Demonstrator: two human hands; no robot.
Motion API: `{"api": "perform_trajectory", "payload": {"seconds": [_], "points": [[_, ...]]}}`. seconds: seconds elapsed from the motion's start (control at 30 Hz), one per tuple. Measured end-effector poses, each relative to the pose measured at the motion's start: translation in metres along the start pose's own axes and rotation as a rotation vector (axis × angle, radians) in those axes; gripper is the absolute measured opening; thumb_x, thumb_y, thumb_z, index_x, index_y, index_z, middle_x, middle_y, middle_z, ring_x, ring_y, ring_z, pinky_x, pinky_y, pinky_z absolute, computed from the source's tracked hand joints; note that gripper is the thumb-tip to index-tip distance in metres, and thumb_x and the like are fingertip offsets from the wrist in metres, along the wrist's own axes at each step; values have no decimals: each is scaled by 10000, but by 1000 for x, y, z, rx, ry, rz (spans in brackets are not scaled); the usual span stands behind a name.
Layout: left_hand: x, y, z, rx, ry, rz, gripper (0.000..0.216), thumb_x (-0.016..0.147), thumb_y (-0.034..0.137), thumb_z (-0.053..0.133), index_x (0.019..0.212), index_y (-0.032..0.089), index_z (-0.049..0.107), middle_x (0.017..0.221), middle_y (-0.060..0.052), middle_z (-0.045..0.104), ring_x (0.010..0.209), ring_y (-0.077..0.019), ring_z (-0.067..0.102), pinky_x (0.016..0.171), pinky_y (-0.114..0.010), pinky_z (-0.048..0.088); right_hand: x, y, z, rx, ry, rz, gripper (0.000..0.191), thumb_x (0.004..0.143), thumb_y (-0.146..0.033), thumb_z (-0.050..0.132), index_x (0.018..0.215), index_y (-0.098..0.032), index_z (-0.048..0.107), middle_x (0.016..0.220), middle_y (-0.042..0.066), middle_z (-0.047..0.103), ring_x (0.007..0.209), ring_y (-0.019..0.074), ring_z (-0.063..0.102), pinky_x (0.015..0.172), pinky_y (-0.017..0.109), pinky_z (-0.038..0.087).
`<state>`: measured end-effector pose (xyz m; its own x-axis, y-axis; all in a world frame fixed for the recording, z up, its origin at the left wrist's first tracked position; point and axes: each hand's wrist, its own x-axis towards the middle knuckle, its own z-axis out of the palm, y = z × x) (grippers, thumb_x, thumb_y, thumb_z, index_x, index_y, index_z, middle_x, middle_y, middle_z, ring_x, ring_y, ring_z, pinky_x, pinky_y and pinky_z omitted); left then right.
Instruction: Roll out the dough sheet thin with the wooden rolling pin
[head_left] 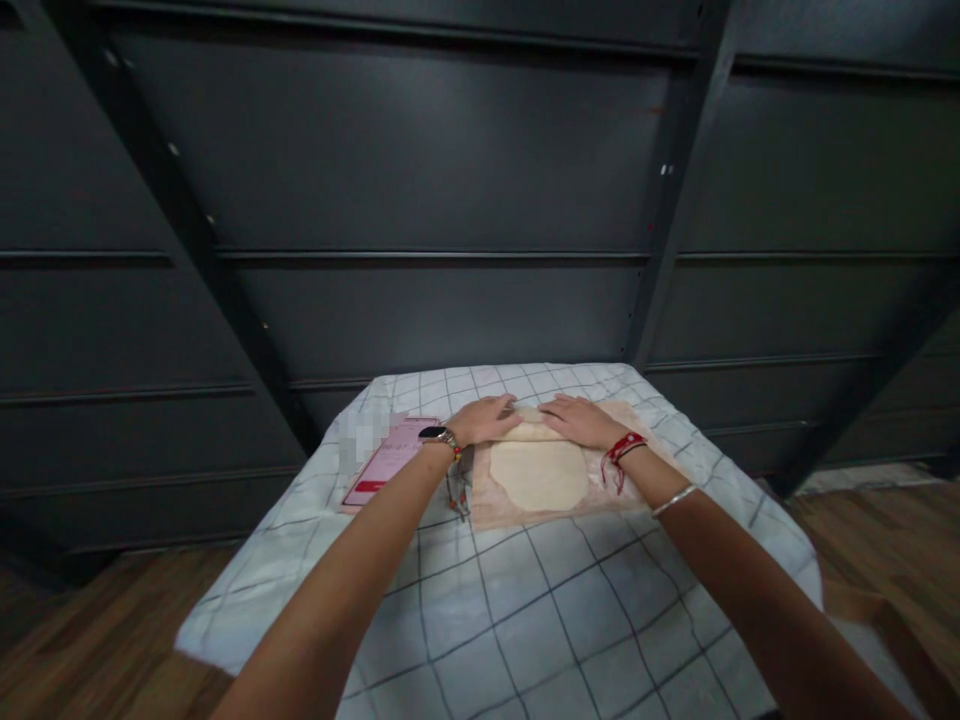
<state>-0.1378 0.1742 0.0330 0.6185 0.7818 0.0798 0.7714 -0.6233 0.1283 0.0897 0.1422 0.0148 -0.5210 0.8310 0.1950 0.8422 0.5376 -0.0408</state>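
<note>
A thin, rounded sheet of pale dough (538,475) lies flat on a pinkish mat (487,510). Across its far end is a pale cylinder, apparently a rolling pin (531,428), close to the dough in colour. My left hand (486,420) rests over its left part, fingers pointing right and curved over the top. Over the right part lies my right hand (581,420), its fingers pointing left. Between the fingertips the middle of the cylinder shows; both ends are hidden beneath the hands.
A pink-screened phone or tablet (390,460) lies left of the mat, partly behind my left wrist. A white checked cloth (517,600) covers the table. Dark metal panels (450,310) rise behind the table's far edge. Wooden flooring (885,550) shows on both sides.
</note>
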Motion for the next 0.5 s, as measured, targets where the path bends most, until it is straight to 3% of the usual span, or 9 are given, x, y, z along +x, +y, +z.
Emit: {"api": "perform_trajectory", "payload": {"seconds": [0.23, 0.4, 0.5], "points": [[3, -4, 5, 24, -62, 19, 614, 938, 564, 281, 1437, 221, 388, 1387, -73, 523, 1231, -236, 510, 964, -290, 386, 3, 1, 3, 10, -13, 23, 441, 997, -380, 279, 1225, -201, 611, 1315, 72, 585, 1245, 214, 476, 1064, 393, 328], [-15, 9, 3, 20, -71, 77, 563, 954, 541, 228, 1333, 244, 519, 1404, -26, 510, 1290, -216, 448, 1016, -296, 349, -13, -15, 0, -16, -23, 34, 456, 995, -354, 266, 1219, -176, 623, 1307, 76, 594, 1271, 193, 469, 1105, 342, 282], [-36, 23, 5, 45, -36, 34, 567, 930, 579, 282, 1303, 237, 537, 1336, -50, 569, 1202, -244, 525, 938, -315, 410, -32, -31, -4, 3, 5, 62, 464, 990, -420, 283, 1236, -197, 606, 1290, 79, 606, 1258, 215, 486, 1051, 351, 350]]}}
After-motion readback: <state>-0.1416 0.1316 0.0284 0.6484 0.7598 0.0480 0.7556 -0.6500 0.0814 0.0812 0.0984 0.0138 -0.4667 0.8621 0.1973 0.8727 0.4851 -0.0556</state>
